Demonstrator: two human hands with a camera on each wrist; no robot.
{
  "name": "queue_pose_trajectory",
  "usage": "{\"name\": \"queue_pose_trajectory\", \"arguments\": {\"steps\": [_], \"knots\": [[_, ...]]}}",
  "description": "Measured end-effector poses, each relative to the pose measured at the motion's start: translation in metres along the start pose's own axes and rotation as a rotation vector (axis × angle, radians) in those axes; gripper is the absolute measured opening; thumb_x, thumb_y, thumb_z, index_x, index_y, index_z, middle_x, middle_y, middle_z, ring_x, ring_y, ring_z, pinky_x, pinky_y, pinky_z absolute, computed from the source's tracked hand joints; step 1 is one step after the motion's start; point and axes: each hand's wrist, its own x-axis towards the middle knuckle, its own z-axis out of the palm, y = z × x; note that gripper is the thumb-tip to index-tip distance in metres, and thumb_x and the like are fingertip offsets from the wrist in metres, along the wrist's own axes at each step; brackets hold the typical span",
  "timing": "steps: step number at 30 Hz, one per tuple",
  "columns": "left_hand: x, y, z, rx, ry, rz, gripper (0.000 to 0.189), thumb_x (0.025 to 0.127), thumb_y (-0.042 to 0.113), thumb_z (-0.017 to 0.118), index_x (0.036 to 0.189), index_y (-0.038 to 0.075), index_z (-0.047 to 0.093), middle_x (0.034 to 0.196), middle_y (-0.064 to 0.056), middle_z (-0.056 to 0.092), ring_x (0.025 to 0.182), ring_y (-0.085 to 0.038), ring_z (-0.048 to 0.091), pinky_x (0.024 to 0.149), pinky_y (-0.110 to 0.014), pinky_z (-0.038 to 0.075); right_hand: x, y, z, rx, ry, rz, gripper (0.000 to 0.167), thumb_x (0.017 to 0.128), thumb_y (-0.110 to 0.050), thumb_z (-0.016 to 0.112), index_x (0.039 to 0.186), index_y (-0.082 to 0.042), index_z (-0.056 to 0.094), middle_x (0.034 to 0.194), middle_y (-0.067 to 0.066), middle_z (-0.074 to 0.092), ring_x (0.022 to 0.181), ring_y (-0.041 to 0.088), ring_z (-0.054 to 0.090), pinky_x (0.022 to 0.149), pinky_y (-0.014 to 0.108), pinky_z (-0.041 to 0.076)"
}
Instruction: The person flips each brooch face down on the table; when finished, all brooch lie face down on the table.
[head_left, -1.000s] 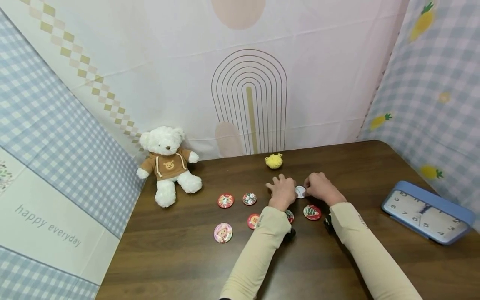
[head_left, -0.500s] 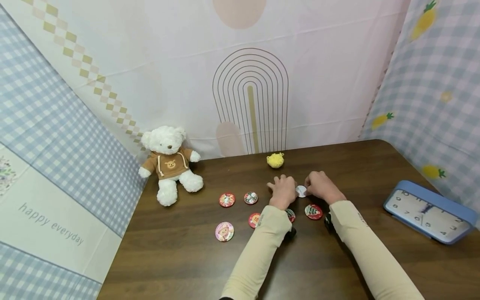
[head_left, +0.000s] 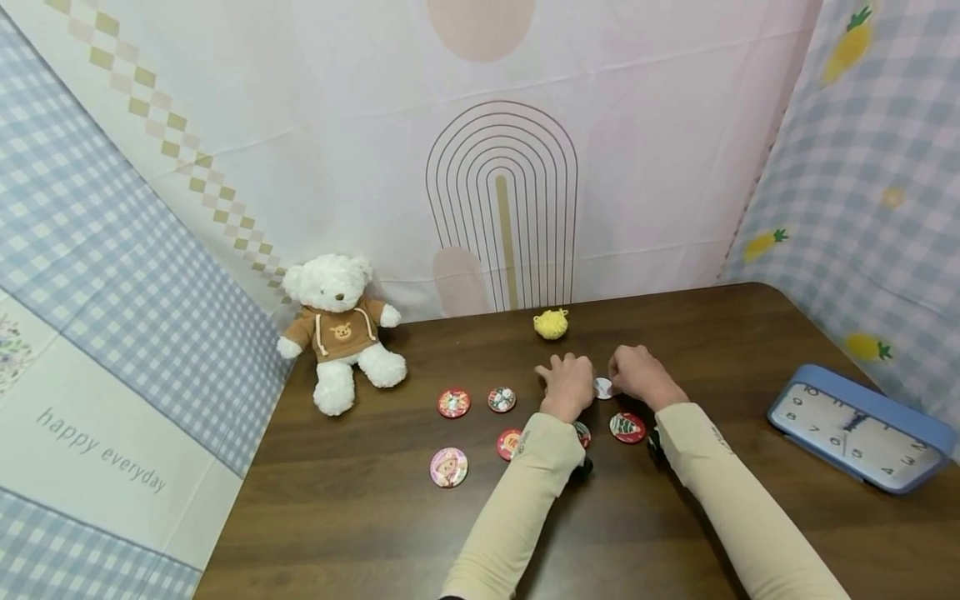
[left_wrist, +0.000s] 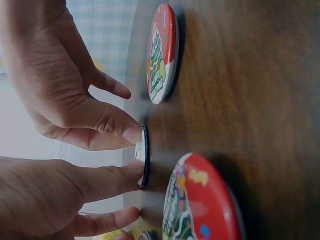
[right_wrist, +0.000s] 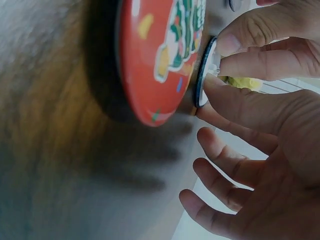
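Note:
A round pin-back badge point(head_left: 603, 388) lies face down on the table, its white back and dark rim showing in both wrist views. From the left, my left hand point(head_left: 567, 387) holds it, thumb point(left_wrist: 131, 172) against its back near the rim and the other fingers spread beyond. On the opposite side my right hand point(head_left: 642, 375) grips it, thumb point(right_wrist: 220, 90) on the back and index finger at the edge. Nearest my hands are a red Christmas-tree badge point(head_left: 627, 427) and another red badge point(left_wrist: 200, 200), partly covered by the left sleeve in the head view.
Further left lie a red badge point(head_left: 453, 402), a small badge point(head_left: 502, 399), a pink badge point(head_left: 448, 467) and a red-and-yellow badge point(head_left: 508, 444). A yellow knitted item point(head_left: 551, 324) sits behind, a teddy bear point(head_left: 337, 333) back left, a blue clock point(head_left: 862, 427) right.
Both hands stay at the badge with only slight finger shifts. The head view has moved a little; the other things stay in place.

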Motion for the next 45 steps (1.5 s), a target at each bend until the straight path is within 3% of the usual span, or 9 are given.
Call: {"name": "queue_pose_trajectory", "arguments": {"steps": [10, 16, 24, 34, 37, 41, 45], "knots": [[-0.002, -0.002, -0.007, -0.015, -0.003, 0.008, 0.011, 0.094, 0.02, 0.071, 0.084, 0.024, 0.073, 0.107, -0.004, 0.066, 0.115, -0.034, 0.053, 0.099, -0.067, 0.033, 0.0, -0.005, -0.003, -0.034, -0.013, 0.02, 0.03, 0.089, -0.002, 0.068, 0.061, -0.009, 0.059, 0.061, 0.003, 0.051, 0.06, 0.021, 0.048, 0.058, 0.034, 0.041], [-0.004, -0.002, -0.012, 0.035, -0.01, 0.001, 0.011, 0.096, 0.018, 0.067, 0.092, 0.023, 0.076, 0.11, -0.005, 0.067, 0.117, -0.034, 0.053, 0.101, -0.067, 0.032, -0.002, -0.011, -0.002, -0.151, 0.021, -0.035, 0.031, 0.088, -0.005, 0.07, 0.06, -0.009, 0.057, 0.064, 0.005, 0.05, 0.067, 0.027, 0.046, 0.063, 0.042, 0.039], [-0.008, -0.008, -0.014, 0.072, -0.049, 0.011, 0.012, 0.098, 0.022, 0.065, 0.105, 0.02, 0.074, 0.117, -0.005, 0.066, 0.122, -0.035, 0.051, 0.104, -0.066, 0.031, -0.007, -0.014, -0.001, -0.183, 0.061, -0.057, 0.022, 0.091, -0.009, 0.069, 0.07, -0.008, 0.062, 0.074, 0.007, 0.057, 0.077, 0.032, 0.052, 0.074, 0.058, 0.041], [-0.011, -0.016, -0.019, 0.086, -0.096, 0.046, 0.019, 0.097, 0.034, 0.068, 0.11, 0.021, 0.073, 0.123, -0.007, 0.063, 0.125, -0.037, 0.048, 0.105, -0.066, 0.029, -0.009, -0.021, -0.003, -0.185, 0.075, -0.088, 0.017, 0.091, -0.014, 0.072, 0.078, -0.007, 0.066, 0.08, 0.008, 0.061, 0.08, 0.032, 0.054, 0.073, 0.054, 0.039], [-0.014, -0.022, -0.021, 0.084, -0.103, 0.052, 0.022, 0.096, 0.036, 0.069, 0.113, 0.022, 0.072, 0.126, -0.007, 0.062, 0.126, -0.037, 0.048, 0.105, -0.066, 0.029, -0.01, -0.025, -0.004, -0.178, 0.064, -0.097, 0.014, 0.091, -0.014, 0.073, 0.091, 0.0, 0.071, 0.092, 0.014, 0.067, 0.089, 0.038, 0.057, 0.076, 0.058, 0.041], [-0.018, -0.031, -0.023, 0.082, -0.109, 0.059, 0.032, 0.095, 0.038, 0.071, 0.123, 0.022, 0.07, 0.13, -0.007, 0.06, 0.127, -0.036, 0.047, 0.103, -0.065, 0.03, -0.009, -0.031, -0.002, -0.174, 0.044, -0.109, 0.035, 0.091, -0.012, 0.072, 0.118, 0.009, 0.068, 0.117, 0.027, 0.066, 0.109, 0.049, 0.056, 0.086, 0.067, 0.04], [-0.02, -0.038, -0.026, 0.069, -0.12, 0.071, 0.045, 0.093, 0.04, 0.073, 0.134, 0.023, 0.064, 0.134, -0.008, 0.057, 0.127, -0.035, 0.047, 0.102, -0.063, 0.032, -0.007, -0.036, 0.001, -0.167, 0.033, -0.122, 0.045, 0.088, -0.009, 0.073, 0.127, 0.01, 0.063, 0.125, 0.028, 0.062, 0.118, 0.053, 0.05, 0.091, 0.07, 0.037]]}}
